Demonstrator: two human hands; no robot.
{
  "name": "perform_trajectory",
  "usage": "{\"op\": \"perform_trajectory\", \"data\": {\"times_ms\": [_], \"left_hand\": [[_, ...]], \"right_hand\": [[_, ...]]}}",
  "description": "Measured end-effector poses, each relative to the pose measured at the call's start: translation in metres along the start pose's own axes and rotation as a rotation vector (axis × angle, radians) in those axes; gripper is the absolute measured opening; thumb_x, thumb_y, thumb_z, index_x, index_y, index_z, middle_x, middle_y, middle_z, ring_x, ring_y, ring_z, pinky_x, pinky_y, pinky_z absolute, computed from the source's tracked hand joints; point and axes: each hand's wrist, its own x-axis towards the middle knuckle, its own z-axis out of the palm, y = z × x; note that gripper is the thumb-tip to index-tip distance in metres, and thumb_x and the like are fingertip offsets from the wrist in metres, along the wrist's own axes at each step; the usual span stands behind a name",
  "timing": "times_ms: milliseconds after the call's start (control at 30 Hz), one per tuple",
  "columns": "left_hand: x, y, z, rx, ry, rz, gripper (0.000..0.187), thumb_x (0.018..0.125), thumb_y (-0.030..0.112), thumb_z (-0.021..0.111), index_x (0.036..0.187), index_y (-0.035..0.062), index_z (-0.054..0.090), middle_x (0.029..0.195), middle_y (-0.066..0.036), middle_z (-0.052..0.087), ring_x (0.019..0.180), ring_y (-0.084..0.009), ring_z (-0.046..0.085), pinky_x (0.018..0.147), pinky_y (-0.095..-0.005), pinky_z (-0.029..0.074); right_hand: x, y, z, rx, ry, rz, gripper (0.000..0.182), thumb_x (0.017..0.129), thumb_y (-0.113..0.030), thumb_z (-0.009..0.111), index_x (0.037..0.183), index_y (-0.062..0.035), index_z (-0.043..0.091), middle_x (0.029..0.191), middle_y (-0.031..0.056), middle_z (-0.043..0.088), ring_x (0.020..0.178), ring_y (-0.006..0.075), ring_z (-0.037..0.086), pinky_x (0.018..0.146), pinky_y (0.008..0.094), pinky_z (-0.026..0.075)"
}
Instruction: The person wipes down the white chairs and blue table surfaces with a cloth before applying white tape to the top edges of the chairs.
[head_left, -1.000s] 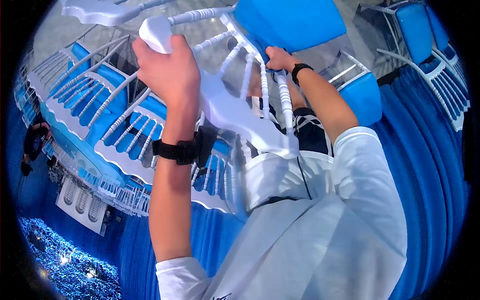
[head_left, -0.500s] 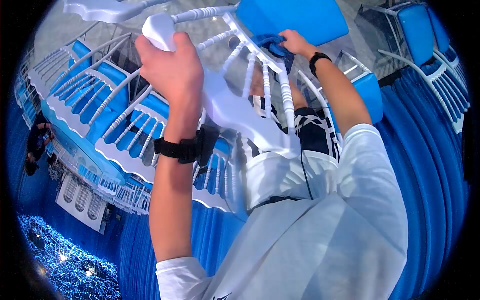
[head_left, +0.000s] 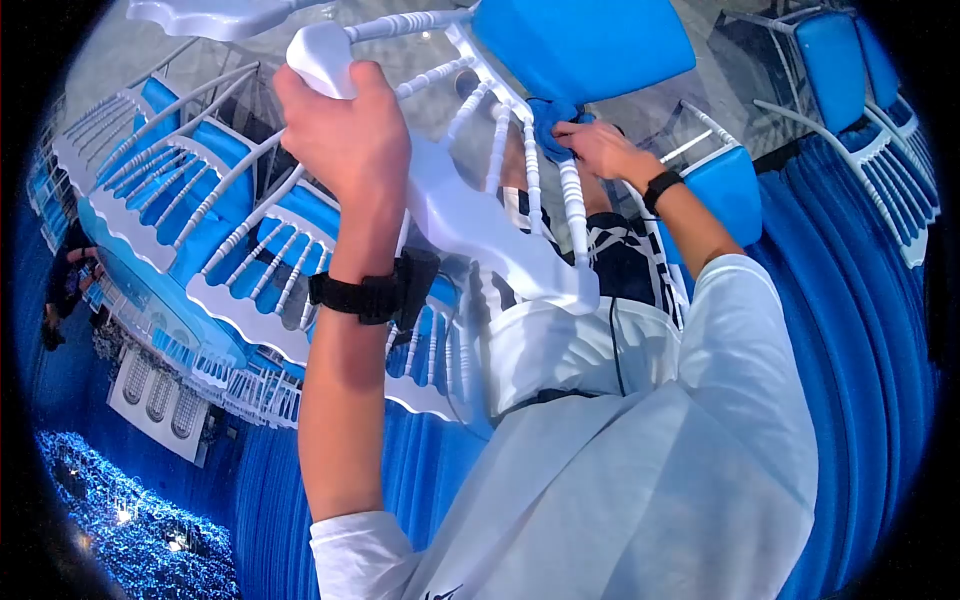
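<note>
A white chair [head_left: 480,225] with turned spindles and a blue seat [head_left: 590,45] is tilted in front of my body. My left hand [head_left: 345,130] is closed around the corner of its top rail, at the upper left. Near the lower end of the spindles, by the seat's edge, my right hand [head_left: 600,148] presses a bunched blue cloth [head_left: 553,128] against the chair frame. The fingers of my right hand are bent over the cloth, and part of it is hidden beneath them.
More white chairs with blue seats stand in a row at the left [head_left: 250,315] and others at the right [head_left: 835,70]. Blue draped fabric [head_left: 840,330] hangs at the right. A person [head_left: 70,285] is at the far left.
My right hand and the cloth have moved a little down and to the right along the chair frame. My left hand keeps its hold, and the chair has hardly moved.
</note>
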Motion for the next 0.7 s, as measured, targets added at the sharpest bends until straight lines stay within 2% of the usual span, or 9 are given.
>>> {"op": "perform_trajectory", "data": {"times_ms": [67,167,267,367,467,500,600,633,700], "left_hand": [[0.001,0.000,0.000,0.017,0.004,0.004,0.045,0.084,0.020,0.068,0.117,-0.0085,0.056,0.097,-0.031,0.073,0.088,-0.0452,0.075,0.083,-0.0494,0.058],[-0.001,0.001,0.000,0.045,-0.005,0.002,0.043,0.084,0.020,0.068,0.113,-0.0080,0.056,0.096,-0.030,0.073,0.087,-0.0444,0.075,0.083,-0.0495,0.058],[0.000,0.003,0.000,0.038,-0.012,-0.016,0.041,0.083,0.020,0.068,0.110,-0.0077,0.056,0.095,-0.029,0.073,0.087,-0.0436,0.075,0.083,-0.0495,0.057],[0.000,0.003,-0.002,0.029,-0.018,-0.022,0.041,0.083,0.021,0.068,0.109,-0.0077,0.055,0.095,-0.029,0.073,0.087,-0.0436,0.075,0.083,-0.0494,0.057],[0.000,0.002,-0.001,0.033,-0.011,-0.014,0.042,0.083,0.021,0.068,0.110,-0.0076,0.056,0.095,-0.030,0.072,0.088,-0.0451,0.074,0.084,-0.0497,0.057],[0.001,-0.002,0.001,0.041,-0.001,0.005,0.042,0.082,0.022,0.068,0.111,-0.0076,0.056,0.095,-0.030,0.072,0.088,-0.0456,0.074,0.085,-0.0499,0.057],[0.001,-0.005,0.002,0.041,0.021,0.042,0.043,0.082,0.022,0.068,0.111,-0.0074,0.056,0.095,-0.030,0.072,0.088,-0.0471,0.073,0.086,-0.0504,0.056],[0.001,-0.005,0.002,0.036,0.024,0.051,0.043,0.082,0.023,0.068,0.112,-0.0073,0.056,0.095,-0.030,0.072,0.088,-0.0476,0.073,0.086,-0.0506,0.056],[0.002,-0.006,0.002,0.047,0.024,0.048,0.043,0.082,0.023,0.068,0.112,-0.0071,0.057,0.095,-0.030,0.072,0.088,-0.0474,0.073,0.085,-0.0507,0.056]], "right_hand": [[0.009,0.005,-0.014,-0.177,-0.107,-0.134,0.040,0.081,0.000,0.067,0.120,-0.0071,0.071,0.140,0.0043,0.061,0.119,0.0318,0.065,0.097,0.0489,0.052],[0.020,0.020,-0.021,-0.248,-0.279,-0.222,0.042,0.080,0.001,0.072,0.121,-0.0095,0.073,0.148,-0.0017,0.055,0.123,0.0247,0.062,0.100,0.0465,0.047],[0.020,0.026,-0.027,-0.304,-0.233,-0.383,0.042,0.082,0.000,0.071,0.122,-0.0119,0.074,0.151,-0.0060,0.054,0.118,0.0231,0.064,0.097,0.0446,0.048],[0.035,0.041,-0.023,-0.386,-0.209,-0.534,0.027,0.087,-0.010,0.066,0.112,-0.0102,0.076,0.149,-0.0059,0.058,0.109,0.0237,0.068,0.092,0.0458,0.050],[0.052,0.046,-0.027,-0.612,-0.280,-0.675,0.031,0.090,-0.013,0.063,0.118,-0.0167,0.076,0.150,-0.0082,0.058,0.108,0.0212,0.068,0.092,0.0453,0.052],[0.061,0.055,-0.026,-0.657,-0.230,-0.763,0.034,0.092,-0.017,0.061,0.123,-0.0217,0.074,0.150,-0.0123,0.059,0.108,0.0201,0.068,0.090,0.0425,0.052],[0.092,0.063,-0.020,-0.738,-0.264,-0.931,0.035,0.093,-0.020,0.059,0.126,-0.0234,0.071,0.151,-0.0166,0.058,0.109,0.0206,0.067,0.090,0.0427,0.051],[0.098,0.063,-0.017,-0.724,-0.186,-1.062,0.028,0.092,-0.023,0.060,0.118,-0.0211,0.071,0.137,-0.0146,0.065,0.106,0.0232,0.067,0.084,0.0445,0.050],[0.095,0.044,0.001,-0.868,-0.247,-0.919,0.023,0.091,-0.023,0.062,0.111,-0.0210,0.071,0.123,-0.0093,0.067,0.102,0.0250,0.066,0.080,0.0461,0.048]]}}
